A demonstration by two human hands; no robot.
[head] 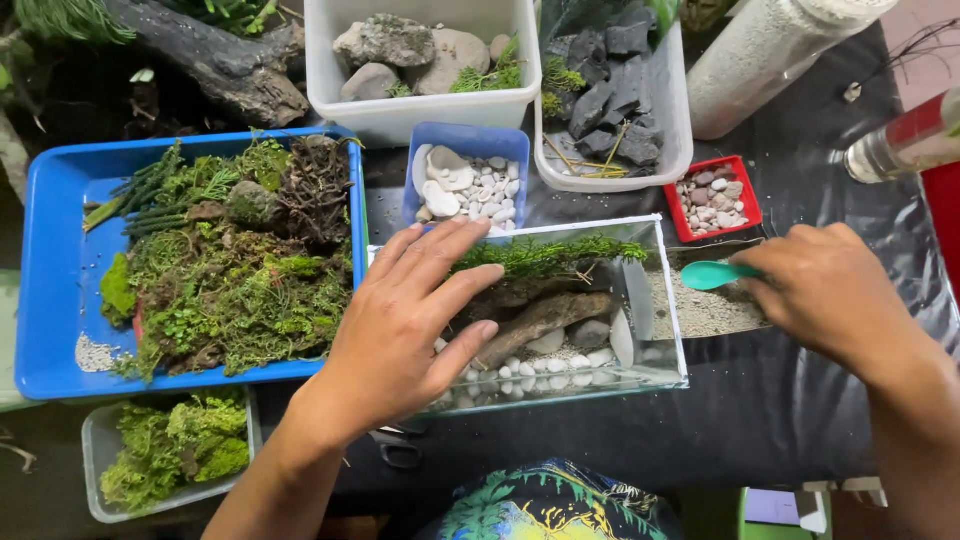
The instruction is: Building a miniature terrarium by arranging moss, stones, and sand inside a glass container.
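Spoon in right hand, lengthwise left-right, bowl toward glass tank.

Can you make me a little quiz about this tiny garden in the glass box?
1. True or false: the right hand holds a green spoon.
2. What does the left hand rest on? A) the blue tray B) the glass tank C) the red tub
3. Fill in: the small blue tub behind the tank holds white ____.

Key:
1. True; the spoon sits over the grey sand beside the tank.
2. B; it lies flat on the tank's left end.
3. Pebbles.
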